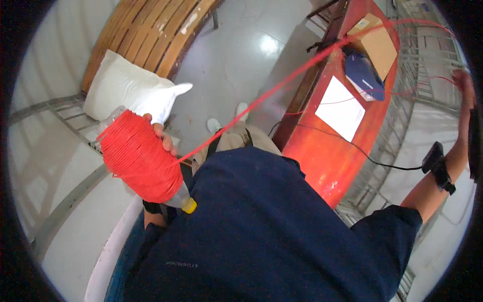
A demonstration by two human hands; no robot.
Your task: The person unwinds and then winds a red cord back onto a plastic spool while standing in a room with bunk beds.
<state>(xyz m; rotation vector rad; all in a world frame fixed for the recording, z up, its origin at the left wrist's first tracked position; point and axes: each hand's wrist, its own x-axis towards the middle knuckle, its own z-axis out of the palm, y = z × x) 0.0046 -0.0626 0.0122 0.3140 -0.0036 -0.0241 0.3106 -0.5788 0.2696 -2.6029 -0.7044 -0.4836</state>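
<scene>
The dark shirt (266, 216) fills the near middle and hides part of the left forearm. On the left, the left hand (163, 137) has its grip closed round a bottle (177, 199) wound in red cord (141, 156); only its fingers show, the palm hidden behind the windings. The cord covers most of the bottle, leaving the clear ends and yellow cap (189, 206). One taut strand runs toward the far right, blurred, and bends near the picture's edge. The right hand (465, 83) is raised there, small and smeared; a thin red strand reaches toward it, but I cannot tell whether its grip is spread or pinching.

To the right stands a red counter (317, 168), its paint worn and glossy. On it lie a white sheet (339, 108), farther off a blue packet (362, 75), partly overlapped by an open cardboard box (381, 48). Farther left, a white sack (126, 85) rests by slatted wood (151, 30), which is cut off above. Between them spreads a shiny grey floor (231, 55). Metal racks (422, 65) at the far right are distorted and unclear.
</scene>
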